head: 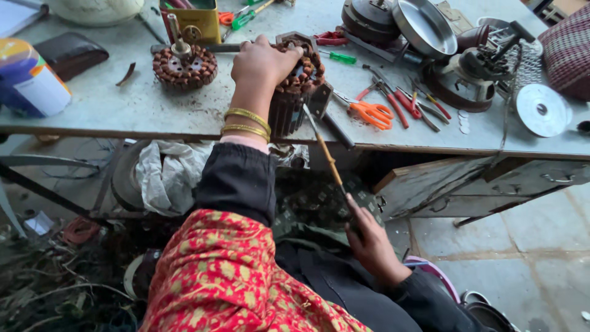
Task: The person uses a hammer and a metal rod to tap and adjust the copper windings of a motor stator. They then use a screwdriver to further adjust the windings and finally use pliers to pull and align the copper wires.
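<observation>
My left hand [261, 63] rests on top of a round motor stator with copper windings [304, 74], gripping it at the front edge of the grey workbench [123, 107]. Two gold bangles circle that wrist. Lower down, my right hand [369, 243] holds a long thin stick-like tool [326, 154] whose tip points up at the stator's side. A second wound stator with a shaft [184, 64] sits on the bench to the left.
Orange-handled scissors [372, 114], pliers and screwdrivers [412, 104] lie to the right, beside metal motor covers [424, 24] and a silver disc [541, 109]. A yellow box [200, 21], dark wallet [70, 54] and a can [27, 77] stand left. Tangled wire covers the floor at lower left.
</observation>
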